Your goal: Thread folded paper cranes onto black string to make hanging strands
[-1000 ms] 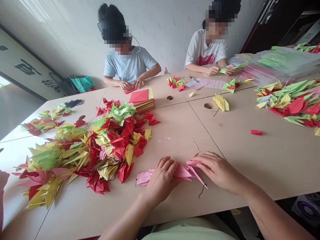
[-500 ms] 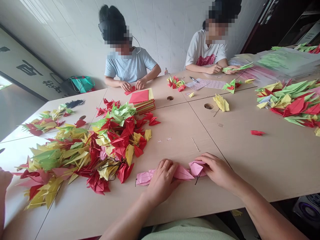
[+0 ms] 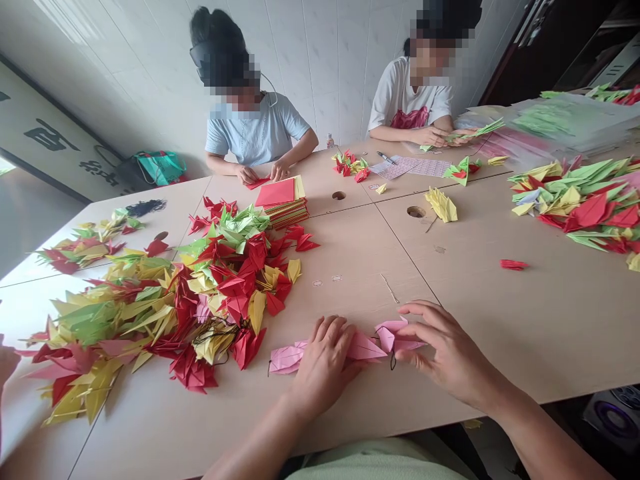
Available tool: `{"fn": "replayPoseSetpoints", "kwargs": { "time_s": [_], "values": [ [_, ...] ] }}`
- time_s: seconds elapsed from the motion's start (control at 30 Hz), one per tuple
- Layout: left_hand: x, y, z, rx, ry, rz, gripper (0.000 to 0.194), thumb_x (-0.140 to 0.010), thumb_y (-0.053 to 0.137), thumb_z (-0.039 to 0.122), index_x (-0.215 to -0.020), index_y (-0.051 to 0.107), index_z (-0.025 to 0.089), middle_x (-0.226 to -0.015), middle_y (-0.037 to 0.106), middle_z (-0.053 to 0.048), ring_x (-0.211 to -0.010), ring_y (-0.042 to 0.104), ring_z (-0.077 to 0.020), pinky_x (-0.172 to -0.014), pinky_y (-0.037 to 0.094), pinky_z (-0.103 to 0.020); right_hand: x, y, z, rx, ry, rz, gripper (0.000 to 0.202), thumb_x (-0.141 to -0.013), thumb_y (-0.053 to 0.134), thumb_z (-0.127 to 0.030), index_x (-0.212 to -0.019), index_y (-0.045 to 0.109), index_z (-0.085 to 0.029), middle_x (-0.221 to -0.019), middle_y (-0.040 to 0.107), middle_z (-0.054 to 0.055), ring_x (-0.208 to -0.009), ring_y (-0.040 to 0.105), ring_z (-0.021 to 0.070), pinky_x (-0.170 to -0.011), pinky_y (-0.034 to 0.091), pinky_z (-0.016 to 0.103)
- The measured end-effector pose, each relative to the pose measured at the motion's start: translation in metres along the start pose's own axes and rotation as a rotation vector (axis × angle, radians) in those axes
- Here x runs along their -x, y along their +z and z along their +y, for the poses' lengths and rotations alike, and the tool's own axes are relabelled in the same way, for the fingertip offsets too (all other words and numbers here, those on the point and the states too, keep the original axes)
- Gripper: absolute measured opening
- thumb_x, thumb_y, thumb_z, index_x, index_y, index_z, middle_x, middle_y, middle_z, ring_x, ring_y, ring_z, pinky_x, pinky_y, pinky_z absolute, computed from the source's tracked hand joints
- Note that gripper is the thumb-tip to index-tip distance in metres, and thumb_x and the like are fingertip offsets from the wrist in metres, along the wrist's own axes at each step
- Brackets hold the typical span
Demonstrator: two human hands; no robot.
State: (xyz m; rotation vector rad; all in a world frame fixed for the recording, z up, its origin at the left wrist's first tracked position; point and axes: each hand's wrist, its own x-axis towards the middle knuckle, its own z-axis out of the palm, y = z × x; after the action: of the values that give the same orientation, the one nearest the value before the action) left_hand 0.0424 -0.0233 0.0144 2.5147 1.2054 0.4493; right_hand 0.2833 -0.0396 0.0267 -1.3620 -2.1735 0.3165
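Observation:
Near the front of the table, pink folded paper cranes (image 3: 288, 357) lie in a row, with a dark cord end showing at their left. My left hand (image 3: 325, 363) is closed over the middle of that row, pressing it to the table. Right of it sits one more pink paper crane (image 3: 387, 335), wings spread, a small dark cord loop (image 3: 393, 361) hanging below it. My right hand (image 3: 445, 350) is beside this crane, thumb and fingers parted around its right wing; whether a fingertip touches the paper is hard to tell.
A large heap of red, yellow and green paper cranes (image 3: 150, 307) covers the left. Another pile (image 3: 590, 200) lies at right. Coloured paper sheets (image 3: 280, 200) are stacked farther back. Two people sit opposite, handling paper; another person's hand (image 3: 6, 363) shows at the left edge.
My right hand has opened its fingers and drawn back slightly rightward from the end pink crane, whose wings show more now. My left hand stays on the row.

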Motion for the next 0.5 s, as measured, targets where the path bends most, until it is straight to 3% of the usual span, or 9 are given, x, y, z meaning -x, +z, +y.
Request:
{"fn": "replayPoseSetpoints", "kwargs": {
  "time_s": [0.1, 0.27, 0.5],
  "values": [
    [-0.004, 0.0, 0.008, -0.019, 0.011, 0.01, 0.05, -0.079, 0.066, 0.035, -0.122, 0.047, 0.018, -0.124, 0.055, -0.013, -0.12, 0.046, -0.0317, -0.105, 0.032, -0.058, 0.002, 0.006, -0.005, 0.031, -0.004, -0.052, 0.039, -0.078, 0.066, -0.049, -0.106, 0.063, -0.024, -0.119, 0.058, 0.01, -0.118, 0.048, 0.0308, -0.095, 0.045, 0.049],
    [-0.018, 0.002, 0.029, 0.073, 0.054, -0.007, 0.051, -0.077, 0.069, 0.026, -0.122, 0.045, 0.018, -0.121, 0.058, -0.011, -0.116, 0.05, -0.0304, -0.103, 0.037, -0.054, -0.001, 0.019, -0.013, -0.086, 0.035, -0.057, 0.017, -0.087, 0.054, -0.016, -0.101, 0.062, -0.021, -0.11, 0.061, 0.008, -0.112, 0.053, 0.0233, -0.095, 0.047, 0.041],
    [-0.039, 0.02, 0.035, 0.152, 0.119, 0.028, 0.02, -0.079, 0.053, 0.005, -0.094, 0.049, 0.018, -0.094, 0.062, -0.006, -0.1, 0.056, -0.0239, -0.09, 0.047, -0.042, 0.002, 0.023, -0.01, -0.234, 0.118, -0.058, 0.015, -0.087, 0.05, -0.014, -0.093, 0.061, -0.022, -0.111, 0.059, 0.008, -0.112, 0.052, 0.0221, -0.095, 0.047, 0.04]
  ]
}}
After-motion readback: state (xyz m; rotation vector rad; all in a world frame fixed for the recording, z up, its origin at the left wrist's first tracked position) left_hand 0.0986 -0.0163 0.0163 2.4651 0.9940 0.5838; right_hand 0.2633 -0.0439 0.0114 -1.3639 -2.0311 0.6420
